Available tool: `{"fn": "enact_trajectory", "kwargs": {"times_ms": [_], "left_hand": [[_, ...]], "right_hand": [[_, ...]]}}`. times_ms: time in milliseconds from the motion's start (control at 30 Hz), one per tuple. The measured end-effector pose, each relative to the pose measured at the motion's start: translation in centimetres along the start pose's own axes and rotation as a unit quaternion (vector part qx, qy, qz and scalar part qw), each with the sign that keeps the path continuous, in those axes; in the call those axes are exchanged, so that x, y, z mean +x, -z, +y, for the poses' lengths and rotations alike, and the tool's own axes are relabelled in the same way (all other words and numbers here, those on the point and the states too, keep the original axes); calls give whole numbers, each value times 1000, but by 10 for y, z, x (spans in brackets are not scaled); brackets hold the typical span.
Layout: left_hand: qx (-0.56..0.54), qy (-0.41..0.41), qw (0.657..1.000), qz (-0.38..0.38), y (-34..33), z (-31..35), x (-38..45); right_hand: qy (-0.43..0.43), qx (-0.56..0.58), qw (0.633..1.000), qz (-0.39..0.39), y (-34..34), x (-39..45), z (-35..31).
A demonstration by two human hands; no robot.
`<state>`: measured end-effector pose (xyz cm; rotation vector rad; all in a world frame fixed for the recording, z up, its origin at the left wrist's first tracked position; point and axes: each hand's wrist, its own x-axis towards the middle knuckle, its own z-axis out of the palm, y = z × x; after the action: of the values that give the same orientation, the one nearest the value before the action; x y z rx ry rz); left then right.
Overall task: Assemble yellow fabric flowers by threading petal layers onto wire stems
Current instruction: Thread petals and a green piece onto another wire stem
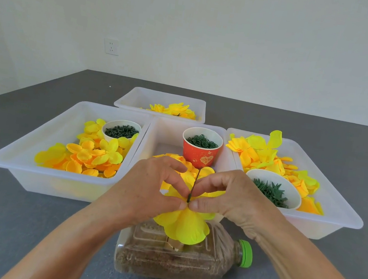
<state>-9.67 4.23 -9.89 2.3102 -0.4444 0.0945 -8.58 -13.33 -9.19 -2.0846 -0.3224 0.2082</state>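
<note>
A yellow fabric flower [183,227] hangs petals-down on a thin dark wire stem [194,184] that points up and away. My left hand [147,186] and my right hand [227,193] meet at the stem just above the petals, and the thumb and fingers of each pinch there. The flower is held over a clear plastic bottle [175,257] with a green cap, lying on its side and filled with brown grains. Loose yellow and orange petals [87,156] fill the left tray, and more petals [268,156] lie in the right tray.
Four white plastic trays stand on the grey table: left [19,162], middle [154,139], right [335,209] and one behind [137,96] with finished flowers. A red cup [200,151] holds green rings, a white cup [121,130] dark green bits, and a white bowl [273,188] green calyxes.
</note>
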Motion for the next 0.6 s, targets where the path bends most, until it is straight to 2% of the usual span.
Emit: {"fn": "enact_trajectory", "kwargs": {"times_ms": [100, 300, 600], "left_hand": [[-13, 1, 1000, 3, -4, 1, -2], [-111, 30, 992, 48, -12, -7, -3], [-139, 41, 989, 14, -12, -11, 1]], "right_hand": [[-9, 5, 1000, 1, -1, 0, 0], [-46, 44, 998, -20, 2, 2, 6], [-63, 62, 996, -21, 2, 3, 11]]}}
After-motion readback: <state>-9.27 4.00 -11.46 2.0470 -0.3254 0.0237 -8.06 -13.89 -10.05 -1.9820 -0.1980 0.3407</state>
